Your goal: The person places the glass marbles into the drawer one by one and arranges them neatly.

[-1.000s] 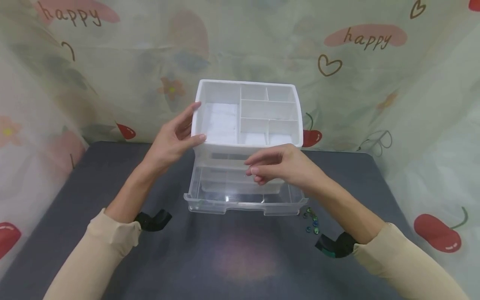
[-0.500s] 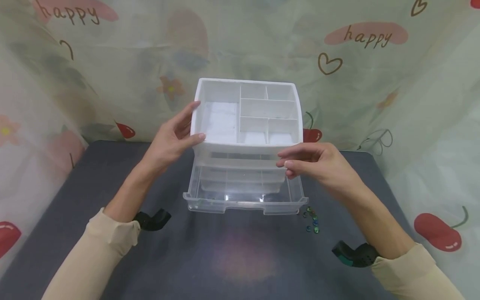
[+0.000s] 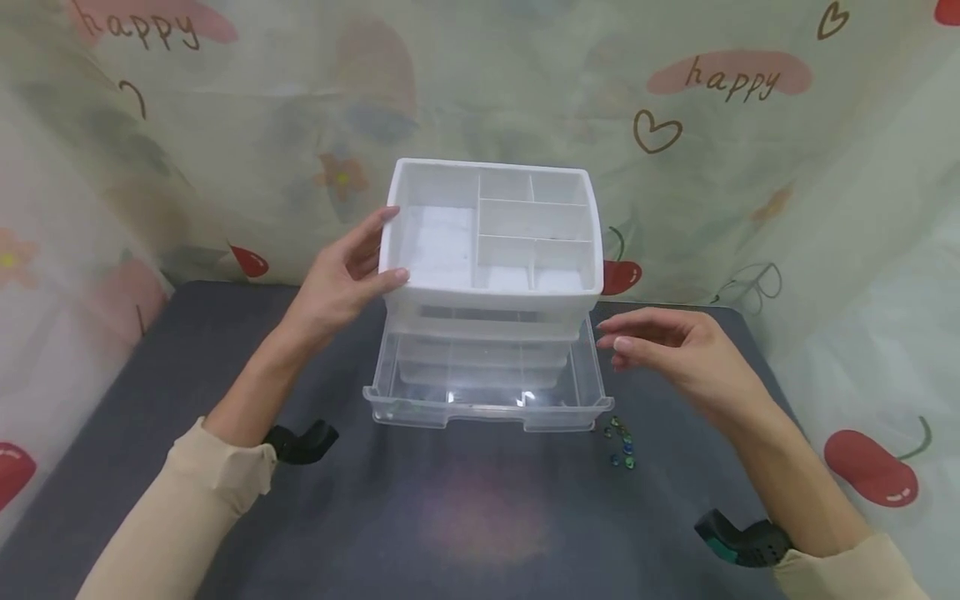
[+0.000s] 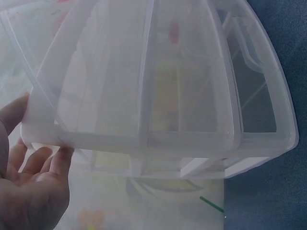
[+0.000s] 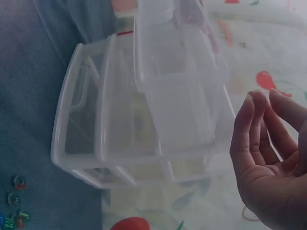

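Observation:
A white plastic drawer organizer (image 3: pixel 495 297) with a divided top tray stands on the table. Its clear drawer (image 3: pixel 486 413) is pulled out toward me. My left hand (image 3: pixel 333 279) grips the organizer's upper left side, thumb on the near rim and fingers along the side. In the left wrist view those fingers (image 4: pixel 61 160) are bent at the top part's edge. My right hand (image 3: pixel 690 354) hovers just right of the drawer, fingers loosely bent and holding nothing. The right wrist view shows the hand's fingers (image 5: pixel 243 124) apart from the translucent organizer (image 5: pixel 129 120).
Several small glass marbles (image 3: pixel 627 447) lie on the dark grey table (image 3: pixel 487 508), right of the drawer's front corner. A printed curtain (image 3: pixel 285 150) hangs close behind the organizer and along both sides.
My right hand has moved from in front of the organizer to the right, past its side. The left hand keeps its grip and the organizer stays put.

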Motion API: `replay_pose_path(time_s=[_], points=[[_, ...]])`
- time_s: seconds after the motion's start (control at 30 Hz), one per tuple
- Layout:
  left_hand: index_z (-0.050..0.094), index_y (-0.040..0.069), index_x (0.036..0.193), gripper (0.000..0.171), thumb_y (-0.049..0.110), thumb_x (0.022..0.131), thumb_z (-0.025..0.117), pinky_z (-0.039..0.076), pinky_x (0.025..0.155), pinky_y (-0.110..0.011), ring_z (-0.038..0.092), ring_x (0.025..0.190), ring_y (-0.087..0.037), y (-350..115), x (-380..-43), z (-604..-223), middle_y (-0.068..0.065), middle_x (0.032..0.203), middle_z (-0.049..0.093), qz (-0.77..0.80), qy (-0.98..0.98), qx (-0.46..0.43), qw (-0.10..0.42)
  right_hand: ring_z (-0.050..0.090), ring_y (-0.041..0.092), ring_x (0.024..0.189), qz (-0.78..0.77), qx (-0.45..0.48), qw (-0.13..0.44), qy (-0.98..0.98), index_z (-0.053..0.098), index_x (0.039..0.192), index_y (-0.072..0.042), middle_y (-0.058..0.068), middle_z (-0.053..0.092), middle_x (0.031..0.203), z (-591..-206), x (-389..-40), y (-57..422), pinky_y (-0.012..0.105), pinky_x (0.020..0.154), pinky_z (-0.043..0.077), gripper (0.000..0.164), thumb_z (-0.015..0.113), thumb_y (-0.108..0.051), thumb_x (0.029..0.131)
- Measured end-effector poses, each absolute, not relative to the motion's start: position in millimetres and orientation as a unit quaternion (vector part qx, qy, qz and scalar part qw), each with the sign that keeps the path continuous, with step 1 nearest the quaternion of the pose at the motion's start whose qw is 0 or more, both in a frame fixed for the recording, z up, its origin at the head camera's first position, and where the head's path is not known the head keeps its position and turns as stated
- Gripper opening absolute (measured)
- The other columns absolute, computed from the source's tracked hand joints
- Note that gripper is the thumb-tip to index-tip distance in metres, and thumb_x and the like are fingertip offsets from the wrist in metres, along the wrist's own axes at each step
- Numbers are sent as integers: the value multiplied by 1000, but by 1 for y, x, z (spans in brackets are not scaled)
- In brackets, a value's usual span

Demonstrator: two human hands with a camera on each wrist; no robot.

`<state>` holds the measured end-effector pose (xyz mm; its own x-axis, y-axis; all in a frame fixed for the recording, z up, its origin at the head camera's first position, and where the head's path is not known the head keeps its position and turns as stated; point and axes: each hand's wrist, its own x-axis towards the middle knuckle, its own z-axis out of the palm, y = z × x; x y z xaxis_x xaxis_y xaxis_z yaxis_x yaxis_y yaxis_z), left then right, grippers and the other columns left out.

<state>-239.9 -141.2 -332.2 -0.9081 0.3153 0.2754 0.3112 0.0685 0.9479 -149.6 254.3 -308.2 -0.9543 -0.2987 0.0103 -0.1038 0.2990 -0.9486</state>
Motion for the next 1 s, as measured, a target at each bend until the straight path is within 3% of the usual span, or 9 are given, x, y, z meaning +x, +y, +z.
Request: replay_pose_path(time_s=[0.33,0.8,1.0], points=[[34,19,156,75,3,92,70,42,104,-31,35,144,-25,-141,-241,-336,-10,160,32,650,726,224,-3,69,22,89,-589,-112,70,797,68,120,1,7,74,105,-338,-138,279,27,84,53,26,66,-7,96],[32,19,157,76,3,92,70,43,102,-28,34,144,-26,-141,-240,-335,-8,160,32,653,723,225,-1,69,18,88,-583,-42,73,808,69,118,0,3,73,103,-407,-121,295,28,81,54,28,68,-18,96],[32,18,157,76,3,92,70,42,103,-28,34,145,-25,-142,-240,-335,-9,160,32,655,720,229,-3,69,19,88,-572,-18,69,817,67,118,5,5,74,102,-421,-115,299,30,79,55,34,69,-21,95]])
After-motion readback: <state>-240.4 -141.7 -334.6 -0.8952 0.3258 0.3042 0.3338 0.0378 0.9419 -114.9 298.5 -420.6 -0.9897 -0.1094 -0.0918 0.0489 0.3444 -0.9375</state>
